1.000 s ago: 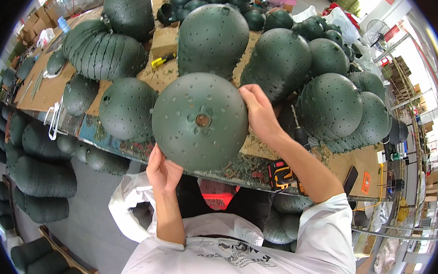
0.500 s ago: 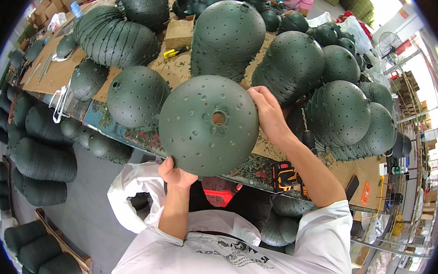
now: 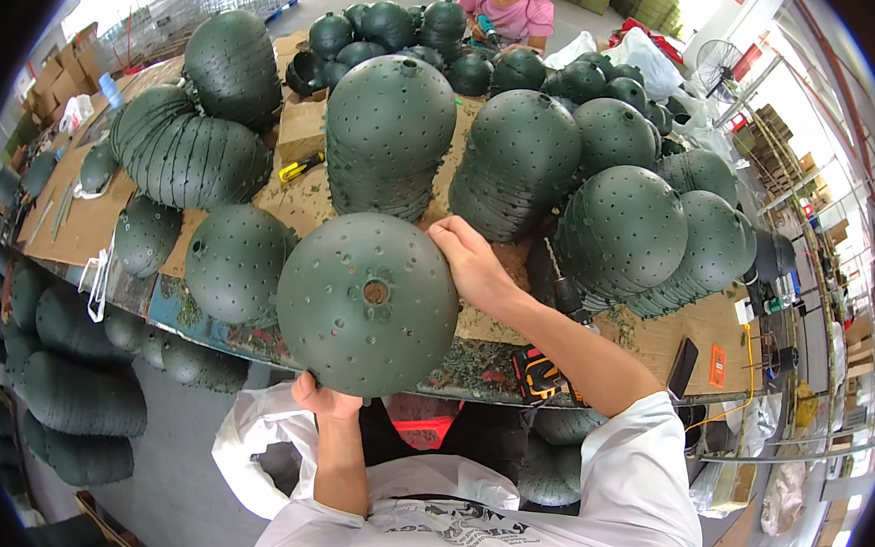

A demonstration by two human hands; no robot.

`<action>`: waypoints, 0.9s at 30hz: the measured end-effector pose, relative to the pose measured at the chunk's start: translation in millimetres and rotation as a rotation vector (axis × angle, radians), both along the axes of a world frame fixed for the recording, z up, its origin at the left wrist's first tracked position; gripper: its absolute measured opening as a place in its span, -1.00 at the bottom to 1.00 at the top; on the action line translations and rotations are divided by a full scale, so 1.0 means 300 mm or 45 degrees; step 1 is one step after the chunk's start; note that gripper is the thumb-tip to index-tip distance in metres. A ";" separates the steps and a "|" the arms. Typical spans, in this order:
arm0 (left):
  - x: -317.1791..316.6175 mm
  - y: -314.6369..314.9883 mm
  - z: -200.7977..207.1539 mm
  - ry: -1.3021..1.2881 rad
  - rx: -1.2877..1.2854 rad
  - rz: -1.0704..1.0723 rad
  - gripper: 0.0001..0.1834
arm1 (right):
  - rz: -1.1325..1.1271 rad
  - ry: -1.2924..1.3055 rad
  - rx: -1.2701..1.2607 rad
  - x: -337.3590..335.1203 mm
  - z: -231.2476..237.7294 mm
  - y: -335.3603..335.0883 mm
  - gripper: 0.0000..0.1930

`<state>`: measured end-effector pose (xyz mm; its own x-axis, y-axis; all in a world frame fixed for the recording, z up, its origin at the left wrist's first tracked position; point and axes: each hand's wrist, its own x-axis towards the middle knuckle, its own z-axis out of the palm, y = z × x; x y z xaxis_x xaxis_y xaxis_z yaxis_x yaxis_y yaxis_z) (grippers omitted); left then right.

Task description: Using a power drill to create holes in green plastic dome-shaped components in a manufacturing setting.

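A dark green plastic dome (image 3: 365,339) with a round hole in its middle and small holes and dimples around it is between my two hands, over the table's front edge. My left hand (image 3: 326,397) grips its lower rim, the thumb showing at the edge. My right hand (image 3: 473,263) pinches the upper right rim, with the fingers partly hidden. To the right, a power drill (image 3: 564,293) with a thin bit lies among the stacks, its yellow and black base (image 3: 540,373) near the table edge. Another green dome (image 3: 236,263) sits left of the held one.
Tall stacks of nested domes (image 3: 391,110) stand across the table's back. A yellow cutter knife (image 3: 301,167) lies beside a cardboard box (image 3: 302,128). A black phone (image 3: 683,366) rests at the right. More stacks (image 3: 87,392) are on the left floor. Beyond the table sits another person (image 3: 503,15) in pink.
The view has tilted up, showing more of the far side and the other person. Both hands still hold the dome, which appears lower and further left in the picture.
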<state>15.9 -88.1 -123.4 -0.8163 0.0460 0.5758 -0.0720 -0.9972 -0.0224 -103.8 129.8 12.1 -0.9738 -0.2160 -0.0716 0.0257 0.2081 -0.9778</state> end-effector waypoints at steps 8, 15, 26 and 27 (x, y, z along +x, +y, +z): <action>0.004 -0.006 0.003 -0.029 0.040 -0.040 -0.25 | 0.049 -0.009 0.024 -0.013 -0.010 -0.001 -0.59; -0.012 0.023 0.068 -0.070 0.032 0.033 -0.24 | 0.045 -0.048 -0.059 -0.017 0.006 0.010 -0.64; 0.019 0.018 0.079 -0.105 0.070 -0.027 -0.23 | 0.080 -0.103 -0.025 -0.004 0.003 -0.008 -0.64; 0.020 0.022 0.086 -0.111 0.071 -0.041 -0.23 | 0.083 -0.102 -0.019 -0.002 0.001 -0.005 -0.64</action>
<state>22.0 -81.6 -97.7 -0.8622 0.0428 0.5048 -0.0990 -0.9915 -0.0850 -104.3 128.2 12.6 -0.9489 -0.2800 -0.1453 0.0913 0.1972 -0.9761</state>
